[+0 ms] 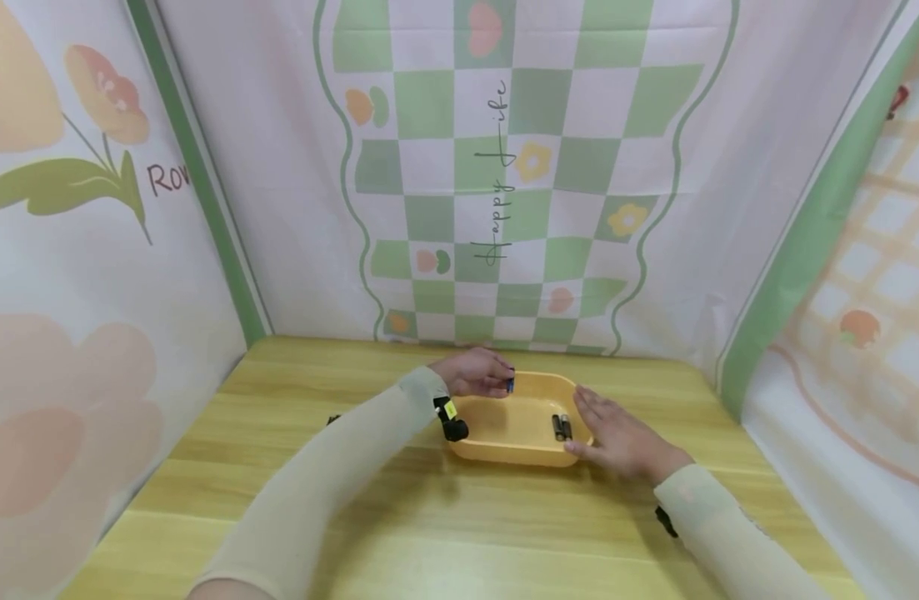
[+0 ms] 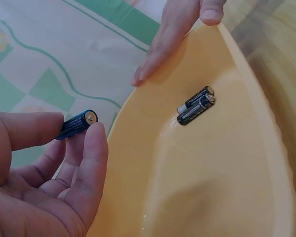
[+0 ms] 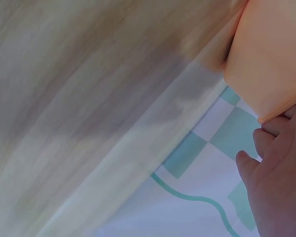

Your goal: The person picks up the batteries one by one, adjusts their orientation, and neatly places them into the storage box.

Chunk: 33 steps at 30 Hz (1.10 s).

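Over the left back part of a yellow-orange plastic basin [image 1: 496,454], my left hand [image 1: 474,372] pinches a blue cylindrical battery [image 2: 78,124] between thumb and fingers. The battery's metal end faces outward in the left wrist view. Two dark batteries [image 2: 196,105] lie side by side on the basin floor, towards its right end. My right hand [image 1: 620,433] rests against the basin's right rim with its fingers extended and the thumb near the front corner. Part of that hand [image 3: 278,168] shows beside the rim in the right wrist view.
The basin stands on a wood-grain table [image 1: 504,533]. A small dark item [image 1: 334,419] lies left of the basin, mostly hidden by the left forearm. Behind the table hangs a checkered curtain [image 1: 541,100], with printed cloth at both sides.
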### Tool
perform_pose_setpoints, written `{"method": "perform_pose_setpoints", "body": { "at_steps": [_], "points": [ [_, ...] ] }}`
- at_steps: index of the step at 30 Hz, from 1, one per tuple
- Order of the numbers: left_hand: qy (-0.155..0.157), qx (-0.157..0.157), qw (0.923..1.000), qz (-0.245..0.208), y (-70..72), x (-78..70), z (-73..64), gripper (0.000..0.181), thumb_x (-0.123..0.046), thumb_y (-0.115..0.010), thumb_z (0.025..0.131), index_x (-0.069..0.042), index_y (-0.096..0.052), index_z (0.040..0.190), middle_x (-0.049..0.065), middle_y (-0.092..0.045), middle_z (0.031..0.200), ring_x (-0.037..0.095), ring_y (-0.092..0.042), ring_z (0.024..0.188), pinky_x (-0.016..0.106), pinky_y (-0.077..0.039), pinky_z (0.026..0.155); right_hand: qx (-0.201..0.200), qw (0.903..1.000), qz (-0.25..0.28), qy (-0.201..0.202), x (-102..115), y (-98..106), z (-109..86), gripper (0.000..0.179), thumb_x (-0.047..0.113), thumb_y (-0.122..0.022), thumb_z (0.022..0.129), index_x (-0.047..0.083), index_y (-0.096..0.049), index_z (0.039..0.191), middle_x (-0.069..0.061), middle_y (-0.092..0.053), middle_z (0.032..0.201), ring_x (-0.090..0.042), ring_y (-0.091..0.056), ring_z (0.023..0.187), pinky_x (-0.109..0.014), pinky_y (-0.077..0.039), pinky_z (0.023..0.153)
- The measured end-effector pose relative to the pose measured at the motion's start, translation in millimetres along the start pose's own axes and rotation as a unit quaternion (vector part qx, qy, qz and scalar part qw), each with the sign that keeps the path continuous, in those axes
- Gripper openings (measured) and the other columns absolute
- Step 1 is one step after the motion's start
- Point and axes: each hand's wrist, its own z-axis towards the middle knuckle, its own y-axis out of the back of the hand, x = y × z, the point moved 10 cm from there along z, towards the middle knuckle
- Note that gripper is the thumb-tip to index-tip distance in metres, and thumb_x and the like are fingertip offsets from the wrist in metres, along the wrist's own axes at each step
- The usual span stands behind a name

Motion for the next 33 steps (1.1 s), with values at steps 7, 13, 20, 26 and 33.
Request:
{"method": "perform_pose_setpoints", "body": {
  "at_steps": [7,13,20,26,33],
  "points": [
    [0.011,-0.003,0.9998,0.018,-7.2,10.6,8.3,0.030,0.000,-0.057,0.096,0.009,-0.051,0.124,0.021,-0.063,0.101,0.020,-0.063,0.074,0.028,-0.058,0.070,-0.009,0.9999,0.002,0.004,2,-1,-1.8,0.089,0.060,-0.044,0.097,-0.007,-0.019,0.150,-0.023,-0.015,0.157,-0.039,-0.018,0.142,-0.055,-0.019,0.115],
    [0.017,-0.012,0.9995,0.025,-8.7,21.1,16.1,0.038,0.000,-0.057,0.095,0.010,-0.048,0.131,0.025,-0.060,0.116,0.019,-0.062,0.076,0.032,-0.058,0.077,-0.009,0.9999,0.002,0.002,4,-4,-3.0,0.089,0.060,-0.043,0.097,-0.008,-0.019,0.150,-0.023,-0.013,0.157,-0.040,-0.018,0.142,-0.055,-0.020,0.115],
    [0.018,-0.024,0.9991,0.031,-13.1,29.5,20.0,0.035,-0.001,-0.059,0.095,0.009,-0.051,0.127,0.024,-0.061,0.114,0.020,-0.064,0.077,0.033,-0.059,0.078,0.002,1.0000,0.001,-0.003,3,-5,-4.1,0.089,0.061,-0.041,0.097,-0.006,-0.017,0.151,-0.022,-0.013,0.158,-0.038,-0.016,0.143,-0.053,-0.018,0.116],
    [0.023,-0.009,0.9991,0.034,-23.3,35.7,26.7,0.035,-0.001,-0.057,0.096,0.011,-0.050,0.128,0.028,-0.059,0.120,0.020,-0.064,0.078,0.032,-0.059,0.078,0.008,0.9999,0.006,-0.008,0,-4,-4.3,0.090,0.061,-0.041,0.097,-0.006,-0.016,0.151,-0.022,-0.012,0.158,-0.038,-0.016,0.143,-0.053,-0.017,0.116],
    [0.022,0.014,0.9982,0.054,-32.5,43.0,37.0,0.031,-0.001,-0.055,0.097,0.014,-0.053,0.124,0.027,-0.061,0.115,0.019,-0.063,0.074,0.028,-0.059,0.072,0.016,0.9998,0.000,-0.009,-2,-3,0.1,0.091,0.063,-0.040,0.097,-0.005,-0.014,0.152,-0.019,-0.007,0.159,-0.037,-0.013,0.144,-0.053,-0.016,0.116]
  ]
}}
